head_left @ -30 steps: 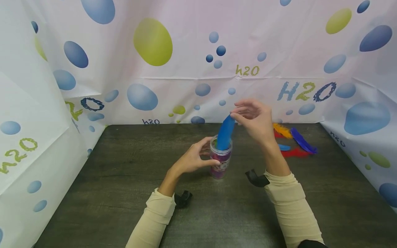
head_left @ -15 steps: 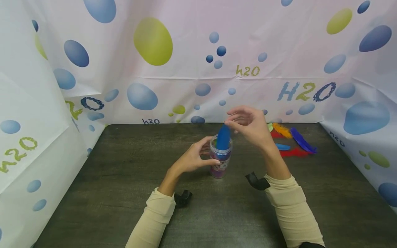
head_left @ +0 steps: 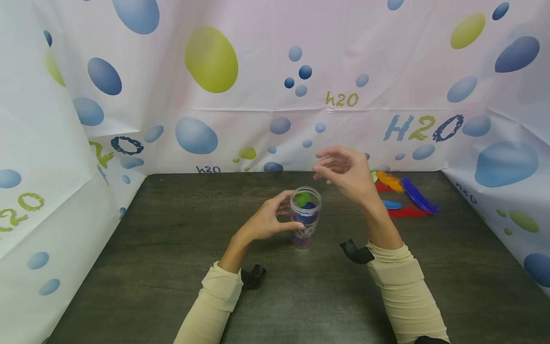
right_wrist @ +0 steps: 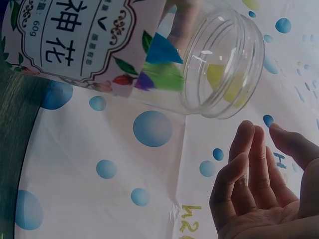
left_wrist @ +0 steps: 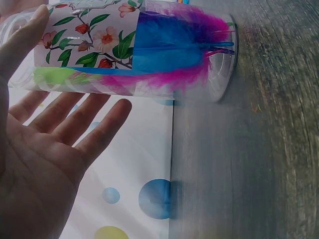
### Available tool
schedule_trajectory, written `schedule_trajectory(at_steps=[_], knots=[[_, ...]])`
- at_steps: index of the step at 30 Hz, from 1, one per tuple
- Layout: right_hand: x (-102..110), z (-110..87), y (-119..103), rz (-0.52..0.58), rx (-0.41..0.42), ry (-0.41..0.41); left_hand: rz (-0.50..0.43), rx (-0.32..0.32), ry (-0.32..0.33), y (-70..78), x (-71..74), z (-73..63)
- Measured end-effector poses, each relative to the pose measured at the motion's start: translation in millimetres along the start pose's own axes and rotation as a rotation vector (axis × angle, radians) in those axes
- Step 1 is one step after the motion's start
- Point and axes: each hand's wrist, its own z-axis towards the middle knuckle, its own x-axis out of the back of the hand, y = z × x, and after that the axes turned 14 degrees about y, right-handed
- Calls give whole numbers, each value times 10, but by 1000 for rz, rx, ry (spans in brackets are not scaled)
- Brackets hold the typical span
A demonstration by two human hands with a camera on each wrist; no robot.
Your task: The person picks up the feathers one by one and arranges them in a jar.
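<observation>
A clear jar [head_left: 306, 229] stands upright on the dark table, its mouth uncovered. My left hand [head_left: 267, 220] grips it from the left, thumb across the near side and fingers behind. A flowered label [left_wrist: 94, 37] wraps the jar. Inside are a blue feather [left_wrist: 167, 45], magenta fluff [left_wrist: 192, 82] and a green feather [right_wrist: 167, 75], all below the rim. To the right of the mouth and a little above it hovers my right hand [head_left: 343, 174]. Its fingers are loosely bent with nothing between them; in the right wrist view they are apart from the rim [right_wrist: 254, 64].
Loose feathers lie at the back right of the table: orange [head_left: 390, 182], purple [head_left: 417, 195], red [head_left: 408, 212] and light blue [head_left: 391, 204], with a pale green one [head_left: 374, 177] partly behind my right hand. A bubble-printed sheet [head_left: 258, 95] rises along the table's back edge.
The blue feather that my right hand pinched has gone down into the jar and is released. My right hand has shifted slightly left; the left hand keeps its hold on the jar.
</observation>
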Motion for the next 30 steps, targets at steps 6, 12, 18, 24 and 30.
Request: schedule_trajectory(at_steps=[6, 12, 18, 24, 30], knots=[[44, -10, 55, -33, -9, 7, 11, -4, 8, -1, -2, -7], [130, -42, 147, -63, -49, 21, 13, -4, 10, -20, -5, -13], [181, -86, 208, -86, -54, 7, 8, -3, 13, -24, -6, -24], [218, -120, 271, -129, -66, -7, 5, -2, 12, -15, -7, -26], [295, -151, 350, -161, -89, -9, 12, 0, 3, -9, -4, -12]])
